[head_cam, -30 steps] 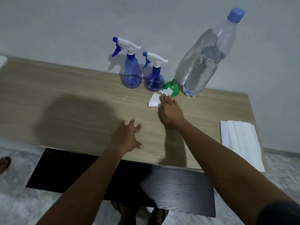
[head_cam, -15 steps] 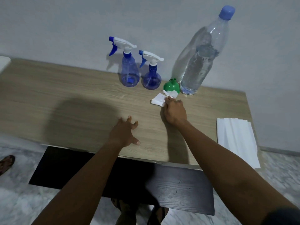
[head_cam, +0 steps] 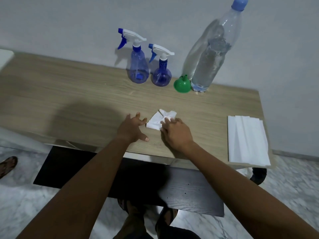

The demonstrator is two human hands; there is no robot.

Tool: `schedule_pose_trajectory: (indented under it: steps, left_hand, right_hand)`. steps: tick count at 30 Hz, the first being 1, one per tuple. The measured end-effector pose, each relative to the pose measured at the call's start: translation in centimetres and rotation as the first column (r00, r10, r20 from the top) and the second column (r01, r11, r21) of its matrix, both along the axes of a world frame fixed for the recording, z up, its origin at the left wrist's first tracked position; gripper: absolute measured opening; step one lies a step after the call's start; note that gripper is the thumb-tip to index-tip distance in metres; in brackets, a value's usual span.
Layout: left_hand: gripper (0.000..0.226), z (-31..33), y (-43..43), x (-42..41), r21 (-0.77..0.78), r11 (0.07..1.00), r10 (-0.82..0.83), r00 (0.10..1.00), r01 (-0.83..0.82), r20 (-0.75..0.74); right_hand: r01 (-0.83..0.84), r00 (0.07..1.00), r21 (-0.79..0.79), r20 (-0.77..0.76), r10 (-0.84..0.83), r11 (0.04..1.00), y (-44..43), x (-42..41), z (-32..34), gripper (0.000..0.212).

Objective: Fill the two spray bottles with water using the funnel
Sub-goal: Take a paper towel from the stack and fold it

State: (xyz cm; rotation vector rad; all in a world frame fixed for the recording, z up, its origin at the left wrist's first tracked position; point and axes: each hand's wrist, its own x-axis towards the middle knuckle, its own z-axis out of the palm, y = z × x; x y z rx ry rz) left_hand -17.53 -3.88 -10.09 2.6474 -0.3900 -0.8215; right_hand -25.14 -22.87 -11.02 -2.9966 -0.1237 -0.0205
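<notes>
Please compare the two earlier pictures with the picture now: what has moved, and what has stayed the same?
The right hand, fingers pressing on the crumpled tissue, has dragged it from beside the green funnel toward the near edge of the table, close to the left hand. Unchanged: the left hand rests open on the table; the taller spray bottle, round spray bottle, funnel, water bottle and napkin stack stay in place.

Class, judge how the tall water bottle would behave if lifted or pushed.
The water bottle looks mostly full, so probably heavy. Tall on a narrow base, it could tip if pushed near its blue cap. Its thin clear wall may dent under a squeeze.
</notes>
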Motion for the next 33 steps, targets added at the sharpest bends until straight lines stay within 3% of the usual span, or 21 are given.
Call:
schedule_pose_trajectory:
  steps: [6, 9, 13, 18, 23, 27, 29, 31, 33]
  left_hand:
    - [0.097, -0.1, 0.5, -0.8, -0.004, 1.0, -0.013, 1.0, 0.013, 0.02]
    - [0.091, -0.1, 0.6, -1.7, 0.049, 0.998, -0.028, 0.998, 0.025, 0.057]
    - [0.082, -0.1, 0.2, -4.4, -0.037, 0.998, -0.036, 0.986, 0.042, 0.161]
    - [0.098, -1.0, -0.6, -6.4, -0.01, 0.995, -0.097, 0.99, 0.099, 0.104]
    - [0.098, -1.0, -0.5, -6.2, -0.018, 0.996, -0.081, 0.994, 0.083, 0.073]
    - [0.099, -0.8, -0.7, -6.2, -0.023, 0.997, -0.07, 0.996, 0.071, 0.053]
    - [0.096, -0.5, -0.6, -6.3, -0.057, 0.996, -0.059, 0.997, 0.062, 0.05]
    - [0.091, -0.2, 0.0, -6.4, -0.112, 0.993, -0.034, 0.996, 0.042, 0.077]
    - [0.088, 0.2, 1.1, -6.1, -0.108, 0.994, 0.009, 0.994, 0.003, 0.109]
  right_hand:
    - [-0.08, 0.996, -0.063, -0.056, 0.076, 0.995, -0.6, -3.7, -1.7, 0.039]
    - [0.04, 0.998, -0.064, -0.048, -0.043, 0.997, -1.8, -4.1, 0.2, 0.027]
    - [0.304, 0.953, 0.188, -0.039, -0.302, 0.934, -6.1, -3.3, 2.6, 0.023]
    - [0.231, 0.969, -0.022, -0.081, -0.232, 0.973, -4.3, -5.9, 0.6, 0.032]
    - [0.073, 0.987, -0.073, -0.141, -0.083, 0.995, -1.2, -9.2, -0.2, 0.031]
    - [0.1, 0.976, -0.095, -0.186, -0.117, 0.99, -0.9, -8.8, 0.4, 0.028]
    - [0.215, 0.966, 0.073, -0.162, -0.201, 0.974, -1.2, -7.2, 1.4, 0.022]
    - [0.313, 0.947, 0.317, -0.172, -0.27, 0.896, -1.2, -5.0, 2.7, 0.019]
    - [0.339, 0.939, 0.461, -0.225, -0.261, 0.82, -0.2, -2.8, 3.5, 0.024]
